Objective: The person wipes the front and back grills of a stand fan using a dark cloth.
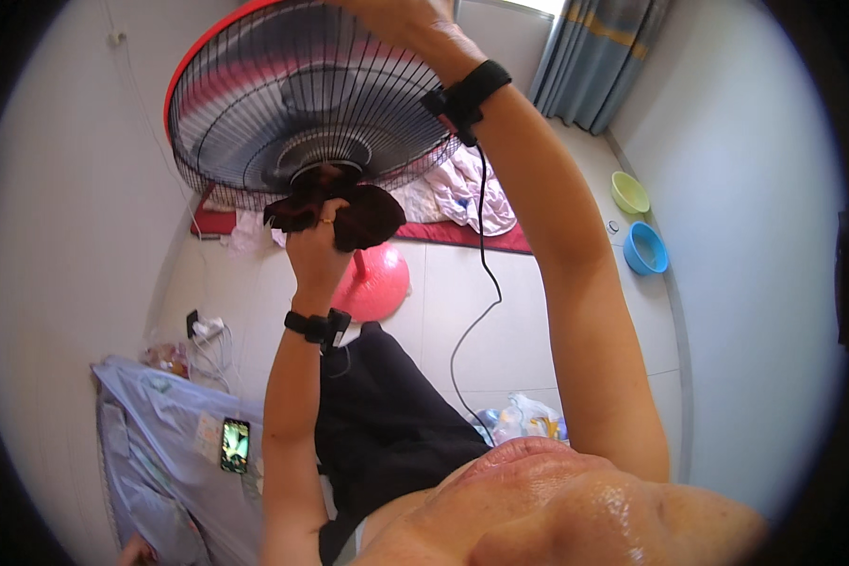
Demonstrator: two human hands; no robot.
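Note:
A pedestal fan with a red rim and a black wire guard stands before me, tilted in view. Its round red base rests on the floor. My left hand grips a bunched dark cloth at the fan's hub, just under the guard. Part of the hub is hidden behind the cloth. At the top edge of the picture, my right hand is against the upper part of the guard. Its fingers are mostly cut off by the frame. Black straps circle both wrists, and a cable hangs from the right one.
A red-edged mat with pink bedding lies behind the fan. Green and blue basins stand along the right wall. At lower left, a phone lies on a grey cloth-covered surface, near another person's hand. Cords trail at left.

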